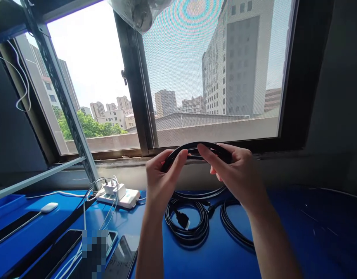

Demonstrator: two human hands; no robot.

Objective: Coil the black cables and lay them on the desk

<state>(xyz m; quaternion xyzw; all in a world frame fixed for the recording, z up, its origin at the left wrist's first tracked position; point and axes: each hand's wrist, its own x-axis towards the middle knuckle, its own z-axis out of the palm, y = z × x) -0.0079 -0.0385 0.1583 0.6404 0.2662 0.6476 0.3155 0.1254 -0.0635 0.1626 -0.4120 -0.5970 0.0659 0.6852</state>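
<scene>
Both my hands hold up a coiled black cable (193,146) in front of the window, above the blue table. My left hand (167,170) is closed around the coil's left side, thumb on top. On the coil's right side my right hand (233,162) grips the loops, its thumb pressed along them. Below, on the table, lies a second black cable coil (193,242), with a dark connector (182,220) inside its ring. Another black cable coil (236,234) sits to the right, partly hidden by my right forearm.
A white power strip (129,199) with plugs and thin wires stands at the table's back left. Phones (123,257) lie at the front left, beside a blue tray (8,205). A metal shelf post (64,93) rises at left. A plastic bag (140,13) hangs overhead.
</scene>
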